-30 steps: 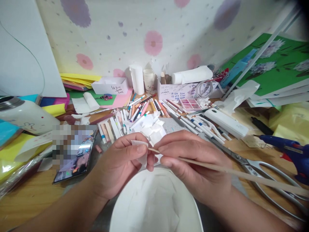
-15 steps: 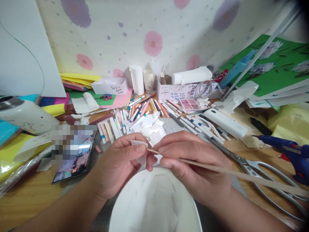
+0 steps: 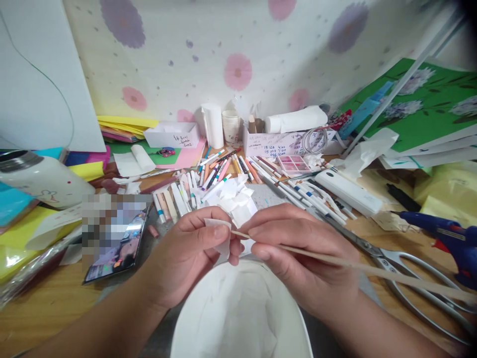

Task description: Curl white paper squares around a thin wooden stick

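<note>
My left hand (image 3: 197, 248) pinches a small piece of thin white paper (image 3: 219, 244) between thumb and fingers. In my right hand (image 3: 305, 258) is a long, thin wooden stick (image 3: 376, 271), held close to its tip. The stick's tip meets the paper at my left thumb; exactly how they touch is hidden by the fingers. Below both hands stands a white tub (image 3: 238, 318), whose inside looks lined with pale, crumpled material. Torn white paper scraps (image 3: 234, 196) lie in a heap just beyond my hands.
A phone (image 3: 121, 243) lies left of my hands. Many markers (image 3: 219, 171) spread across the table behind. To the right are large scissors (image 3: 395, 263), a blue glue gun (image 3: 443, 233) and a white case (image 3: 348, 191). Paper cups (image 3: 231, 124) stand against the back wall.
Both hands keep nearly the same pose, with the paper and stick still together. The whole view has shifted slightly down and to the right.
</note>
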Demonstrator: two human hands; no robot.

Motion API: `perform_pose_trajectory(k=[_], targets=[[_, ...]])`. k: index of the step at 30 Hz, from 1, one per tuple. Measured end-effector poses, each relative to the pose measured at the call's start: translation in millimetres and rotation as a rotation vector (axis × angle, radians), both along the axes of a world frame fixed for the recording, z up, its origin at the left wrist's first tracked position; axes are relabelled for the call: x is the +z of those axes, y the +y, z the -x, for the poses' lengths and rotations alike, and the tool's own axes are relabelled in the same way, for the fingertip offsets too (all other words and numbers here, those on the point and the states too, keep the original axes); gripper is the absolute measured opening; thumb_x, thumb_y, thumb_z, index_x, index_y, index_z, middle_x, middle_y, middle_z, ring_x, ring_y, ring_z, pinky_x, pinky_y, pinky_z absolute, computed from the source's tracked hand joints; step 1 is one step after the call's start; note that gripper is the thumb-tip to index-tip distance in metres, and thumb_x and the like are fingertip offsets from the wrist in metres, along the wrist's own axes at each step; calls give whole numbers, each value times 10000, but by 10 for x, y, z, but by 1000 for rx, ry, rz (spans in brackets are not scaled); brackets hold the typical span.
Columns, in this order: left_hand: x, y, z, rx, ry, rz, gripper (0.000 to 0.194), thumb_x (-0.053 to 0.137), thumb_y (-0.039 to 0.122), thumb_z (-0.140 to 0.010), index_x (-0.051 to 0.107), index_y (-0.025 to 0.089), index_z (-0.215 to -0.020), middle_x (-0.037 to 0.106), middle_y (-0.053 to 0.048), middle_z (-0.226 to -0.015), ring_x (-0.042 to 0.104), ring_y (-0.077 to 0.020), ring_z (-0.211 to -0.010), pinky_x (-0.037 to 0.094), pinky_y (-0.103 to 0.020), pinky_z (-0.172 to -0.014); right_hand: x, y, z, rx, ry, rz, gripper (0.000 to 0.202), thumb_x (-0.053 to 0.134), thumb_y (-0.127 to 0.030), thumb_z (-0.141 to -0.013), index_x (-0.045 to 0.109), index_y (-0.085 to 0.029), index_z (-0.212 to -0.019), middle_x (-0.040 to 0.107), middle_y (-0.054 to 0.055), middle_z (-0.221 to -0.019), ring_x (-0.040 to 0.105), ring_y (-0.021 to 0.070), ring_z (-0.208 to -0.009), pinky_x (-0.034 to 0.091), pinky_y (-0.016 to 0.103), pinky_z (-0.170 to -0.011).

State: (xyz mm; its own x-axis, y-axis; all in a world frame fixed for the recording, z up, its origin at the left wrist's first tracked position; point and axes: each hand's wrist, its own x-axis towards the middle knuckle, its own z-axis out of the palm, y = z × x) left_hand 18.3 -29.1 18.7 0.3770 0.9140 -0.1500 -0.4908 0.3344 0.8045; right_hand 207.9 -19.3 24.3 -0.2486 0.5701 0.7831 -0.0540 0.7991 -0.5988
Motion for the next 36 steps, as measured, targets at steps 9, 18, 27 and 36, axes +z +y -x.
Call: perform_pose_trajectory(k=[9, 18, 27, 36], targets=[[0, -6, -14, 0, -17, -2, 163, 885, 282, -742, 783, 166, -689, 723, -27, -597, 648, -129, -594, 518, -192, -612, -11, 12, -26, 0, -7, 7, 169, 739, -26, -866, 781, -163, -956, 821, 40, -835, 777, 154, -839, 651, 217, -804], [4, -15, -10, -3, -15, 8, 157, 881, 278, -743, 780, 169, -690, 733, -33, -611, 640, -130, -606, 531, -196, -623, -11, 8, -39, 21, -17, 12, 162, 748, 2, -846, 779, -132, -931, 821, 59, -890, 776, 143, -870, 635, 192, -844], [-20, -19, -6, 1, -20, 46, 164, 900, 276, -728, 776, 177, -687, 740, -23, -612, 627, -120, -594, 518, -188, -610, -7, 5, -59, 30, -57, -14, 143, 738, -7, -870, 776, -116, -952, 821, 69, -899, 770, 137, -907, 624, 172, -876], [-18, -12, -9, -4, -2, 37, 173, 903, 297, -712, 772, 189, -681, 725, -23, -595, 625, -135, -600, 506, -208, -620, -16, -12, -46, 21, -47, -1, 147, 726, -13, -881, 777, -131, -951, 819, 64, -908, 768, 135, -901, 626, 178, -875]])
